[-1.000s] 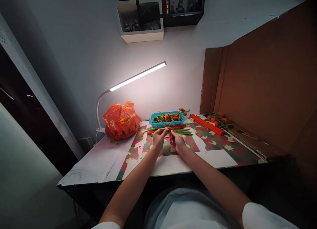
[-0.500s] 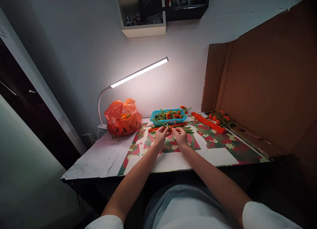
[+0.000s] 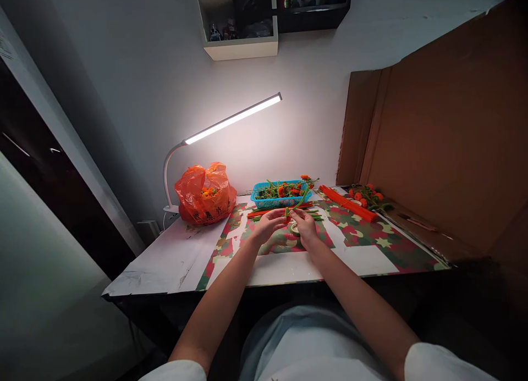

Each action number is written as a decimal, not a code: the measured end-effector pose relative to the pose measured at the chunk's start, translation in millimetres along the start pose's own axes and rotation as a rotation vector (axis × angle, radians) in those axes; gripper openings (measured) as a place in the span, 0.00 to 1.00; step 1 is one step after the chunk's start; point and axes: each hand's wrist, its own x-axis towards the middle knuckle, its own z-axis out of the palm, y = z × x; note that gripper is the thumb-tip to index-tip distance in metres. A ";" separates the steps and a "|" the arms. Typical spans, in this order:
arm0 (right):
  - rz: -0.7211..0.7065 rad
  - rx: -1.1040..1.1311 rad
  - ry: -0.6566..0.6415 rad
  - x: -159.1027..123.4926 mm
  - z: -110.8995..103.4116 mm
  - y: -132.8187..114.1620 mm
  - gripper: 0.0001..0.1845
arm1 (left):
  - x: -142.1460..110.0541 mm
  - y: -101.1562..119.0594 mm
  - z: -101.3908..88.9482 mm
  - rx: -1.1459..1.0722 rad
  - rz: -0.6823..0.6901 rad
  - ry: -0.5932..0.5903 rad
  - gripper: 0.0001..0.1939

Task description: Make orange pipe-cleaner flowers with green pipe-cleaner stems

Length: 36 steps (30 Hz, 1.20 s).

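A green pipe cleaner [image 3: 304,197] rises from between my hands and slants up to the right, its lower part bent near the fingertips. My left hand [image 3: 270,226] is closed, fingertips pinching the bent part from the left. From the right, my right hand [image 3: 304,225] pinches it as well. Fingers partly hide the held portion. Just below the fingertips, a roll of tape [image 3: 294,227] shows beside my right hand. Behind both hands lie red pipe cleaners [image 3: 258,214] and green pipe cleaners [image 3: 317,217], side by side on the table.
A blue basket [image 3: 259,200] of orange flowers with green stems stands by the wall. To its left are an orange plastic bag [image 3: 204,202] and a lit desk lamp [image 3: 233,121]. On the right lie a red bundle [image 3: 348,203], more orange flowers [image 3: 365,195] and a cardboard sheet [image 3: 433,133].
The green pipe cleaner pointed up to the left before; now it points up to the right. My left fingers have spread a little, and the tape roll shows more clearly.
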 end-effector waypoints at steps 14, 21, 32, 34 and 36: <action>-0.167 -0.157 -0.097 -11.6 0.4 -9.2 0.17 | 2.8 1.4 -3.6 -0.051 0.091 0.095 0.19; -0.365 -0.314 -0.183 -15.5 1.9 -12.7 0.08 | 1.1 3.5 -6.2 -0.056 0.077 0.066 0.18; -0.454 -0.429 -0.252 -19.8 -0.8 -18.1 0.05 | 1.2 1.6 -5.7 -0.029 0.051 0.080 0.19; -0.440 -0.423 -0.266 -20.8 -0.5 -20.7 0.05 | 1.7 1.2 -5.5 -0.022 0.058 0.083 0.19; -0.415 -0.410 -0.271 -20.9 -0.6 -22.7 0.06 | 1.7 1.0 -5.0 -0.011 0.064 0.079 0.19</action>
